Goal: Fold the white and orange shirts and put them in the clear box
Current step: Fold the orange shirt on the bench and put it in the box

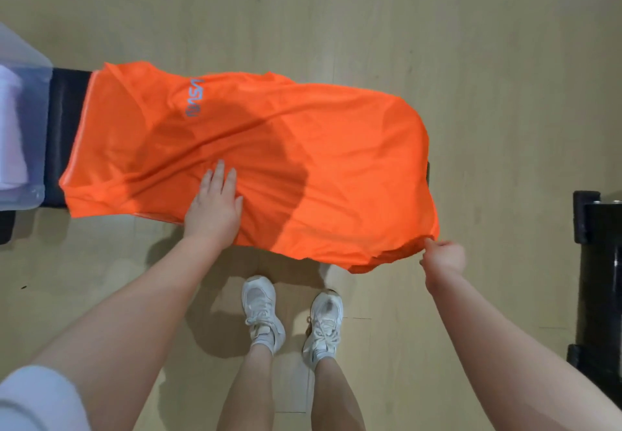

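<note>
The orange shirt (269,161) lies spread over a black bench, its grey logo facing up near the far edge. My left hand (213,205) rests flat on the shirt's near side with fingers apart. My right hand (444,257) pinches the shirt's near right corner at the bench end. At the far left stands the clear box (30,100), and folded white cloth (10,131) shows through its wall.
The black bench (67,134) peeks out between the shirt and the box. A black piece of equipment (599,262) stands at the right edge. My two feet in white shoes (292,316) stand on the wooden floor just before the bench.
</note>
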Motion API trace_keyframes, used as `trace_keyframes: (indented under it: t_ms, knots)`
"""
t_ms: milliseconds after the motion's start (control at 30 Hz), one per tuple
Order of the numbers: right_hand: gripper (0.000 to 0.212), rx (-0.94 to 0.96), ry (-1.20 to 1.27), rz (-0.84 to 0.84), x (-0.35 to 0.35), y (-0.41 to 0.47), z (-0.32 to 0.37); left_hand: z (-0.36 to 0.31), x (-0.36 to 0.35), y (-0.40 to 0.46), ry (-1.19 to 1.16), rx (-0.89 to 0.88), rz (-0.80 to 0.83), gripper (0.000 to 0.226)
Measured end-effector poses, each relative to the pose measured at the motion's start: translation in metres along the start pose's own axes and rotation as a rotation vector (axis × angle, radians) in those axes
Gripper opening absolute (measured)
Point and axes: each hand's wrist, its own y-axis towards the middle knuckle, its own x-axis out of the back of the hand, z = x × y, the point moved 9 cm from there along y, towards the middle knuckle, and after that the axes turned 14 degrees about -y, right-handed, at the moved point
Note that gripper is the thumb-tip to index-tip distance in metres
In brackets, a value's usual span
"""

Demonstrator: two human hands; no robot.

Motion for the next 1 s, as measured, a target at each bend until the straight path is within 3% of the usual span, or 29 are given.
trace_keyframes:
  t_ms: [67, 200, 333, 500, 600, 733, 900, 967, 1000]
  knots:
    - [0.021, 0.059, -0.086, -0.034, 0.008, -0.013, 0.02, 0.002, 0.008, 0.0, -0.083, 0.007, -0.014, 0.042]
    - [0.015, 0.492, -0.098, -0.118, 0.011, -0.087, 0.117, 0.009, 0.023, -0.004, -0.057, 0.016, 0.023, 0.027]
    - [0.01, 1.0, -0.257, 0.039, -0.039, -0.174, 0.217, 0.035, 0.057, -0.004, -0.099, 0.109, -0.013, 0.026]
    - [0.018, 1.301, -0.342, 0.17, -0.1, -0.254, 0.322, 0.097, 0.093, -0.008, -0.377, 0.334, -0.199, 0.037]
    - [0.026, 1.39, -0.385, 0.237, -0.139, -0.282, 0.373, 0.13, 0.106, -0.012, -0.503, 0.501, -0.386, 0.044]
    - [0.033, 1.427, -0.532, 0.268, -0.195, -0.299, 0.428, 0.179, 0.11, -0.031, -0.693, 0.866, -0.691, 0.049]
    - [0.03, 1.245, -0.653, 0.301, -0.245, -0.29, 0.473, 0.201, 0.077, -0.052, -1.143, 1.181, -0.932, 0.044]
    - [0.021, 1.194, -0.622, 0.375, -0.258, -0.292, 0.486, 0.205, 0.072, -0.059, -1.235, 1.277, -0.982, 0.04]
    - [0.029, 1.152, -0.597, 0.433, -0.262, -0.293, 0.488, 0.207, 0.071, -0.063, -1.249, 1.3, -0.979, 0.037]
